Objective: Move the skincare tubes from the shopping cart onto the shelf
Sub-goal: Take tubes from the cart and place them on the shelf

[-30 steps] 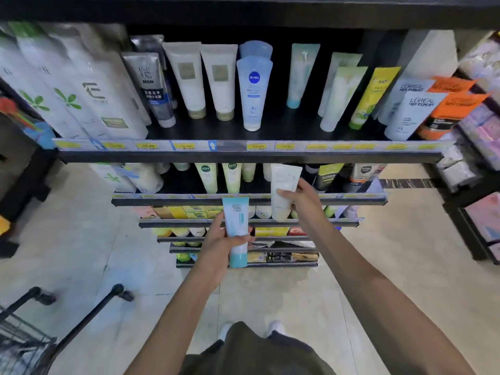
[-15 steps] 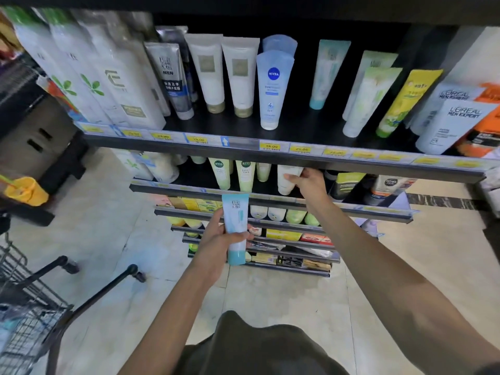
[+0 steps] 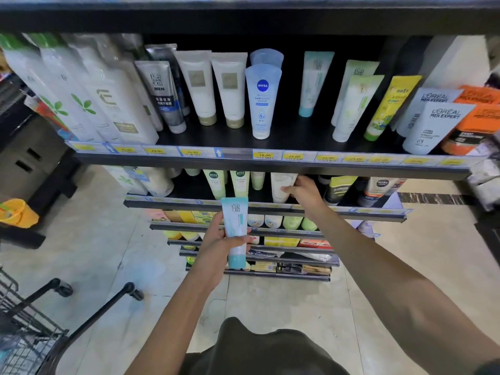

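Store shelving fills the view, black tiers edged with yellow price tags. On the second shelf (image 3: 189, 203), the right hand (image 3: 304, 192) pinches a white tube (image 3: 281, 186) standing near the front edge, apparently seating it. The left hand (image 3: 216, 246) grips a teal-capped skincare tube (image 3: 234, 231) below that edge, likely next to lift into a gap. The shopping cart (image 3: 24, 328) waits at lower left.
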`<act>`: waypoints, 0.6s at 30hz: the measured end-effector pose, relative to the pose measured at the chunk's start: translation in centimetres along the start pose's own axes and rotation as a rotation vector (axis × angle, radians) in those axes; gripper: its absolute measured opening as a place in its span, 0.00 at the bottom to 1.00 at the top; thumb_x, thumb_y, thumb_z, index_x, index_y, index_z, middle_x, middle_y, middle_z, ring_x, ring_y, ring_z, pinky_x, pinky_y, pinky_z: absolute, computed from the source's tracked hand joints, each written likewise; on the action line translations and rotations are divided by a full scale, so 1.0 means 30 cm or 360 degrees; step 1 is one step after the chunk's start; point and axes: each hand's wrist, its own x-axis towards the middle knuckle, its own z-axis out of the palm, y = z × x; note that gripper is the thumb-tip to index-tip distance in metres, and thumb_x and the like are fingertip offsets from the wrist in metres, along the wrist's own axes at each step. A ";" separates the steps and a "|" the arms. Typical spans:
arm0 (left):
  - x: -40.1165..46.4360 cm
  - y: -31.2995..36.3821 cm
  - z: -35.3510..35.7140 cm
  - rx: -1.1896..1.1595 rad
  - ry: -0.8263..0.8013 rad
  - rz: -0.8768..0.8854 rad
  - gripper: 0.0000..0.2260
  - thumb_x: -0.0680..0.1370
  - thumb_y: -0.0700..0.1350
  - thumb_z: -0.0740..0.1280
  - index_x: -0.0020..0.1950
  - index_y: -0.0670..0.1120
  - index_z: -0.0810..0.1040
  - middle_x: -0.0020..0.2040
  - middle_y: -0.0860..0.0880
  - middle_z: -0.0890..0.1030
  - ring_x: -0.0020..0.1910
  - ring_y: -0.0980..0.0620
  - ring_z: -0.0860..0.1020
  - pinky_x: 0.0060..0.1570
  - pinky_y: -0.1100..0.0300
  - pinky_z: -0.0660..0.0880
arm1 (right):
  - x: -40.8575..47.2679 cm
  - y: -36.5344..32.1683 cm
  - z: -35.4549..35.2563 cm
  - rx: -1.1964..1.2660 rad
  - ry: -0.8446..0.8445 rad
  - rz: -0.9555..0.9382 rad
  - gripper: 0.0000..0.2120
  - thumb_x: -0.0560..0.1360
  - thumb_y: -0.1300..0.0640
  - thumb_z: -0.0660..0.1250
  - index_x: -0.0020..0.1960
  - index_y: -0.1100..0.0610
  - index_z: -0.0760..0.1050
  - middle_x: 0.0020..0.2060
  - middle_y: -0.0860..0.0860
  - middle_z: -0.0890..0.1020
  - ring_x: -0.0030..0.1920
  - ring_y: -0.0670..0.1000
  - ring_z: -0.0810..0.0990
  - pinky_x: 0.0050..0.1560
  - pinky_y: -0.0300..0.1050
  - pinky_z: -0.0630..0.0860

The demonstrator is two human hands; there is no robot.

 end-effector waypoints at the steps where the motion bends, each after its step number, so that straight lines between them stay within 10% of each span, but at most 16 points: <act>1: 0.002 0.005 0.003 0.0003 -0.0011 0.0012 0.33 0.71 0.28 0.74 0.68 0.56 0.73 0.58 0.45 0.85 0.56 0.39 0.84 0.55 0.43 0.81 | -0.001 0.001 -0.002 0.0010 -0.0006 0.0006 0.20 0.73 0.68 0.75 0.63 0.57 0.80 0.60 0.52 0.85 0.63 0.53 0.82 0.70 0.59 0.74; 11: -0.020 0.053 0.026 0.0008 -0.0134 0.0088 0.32 0.72 0.27 0.72 0.70 0.53 0.72 0.55 0.42 0.86 0.54 0.37 0.84 0.55 0.43 0.80 | -0.183 -0.006 -0.037 -0.0140 0.0293 -0.0224 0.17 0.77 0.67 0.71 0.65 0.57 0.78 0.59 0.51 0.81 0.63 0.51 0.79 0.70 0.53 0.75; 18: -0.025 0.130 0.053 -0.0038 -0.0246 0.0165 0.28 0.76 0.27 0.67 0.70 0.51 0.72 0.61 0.40 0.83 0.53 0.37 0.84 0.48 0.46 0.80 | -0.407 -0.147 -0.155 -0.0616 0.0700 -0.0967 0.08 0.80 0.62 0.66 0.55 0.54 0.82 0.52 0.48 0.83 0.52 0.46 0.81 0.54 0.41 0.76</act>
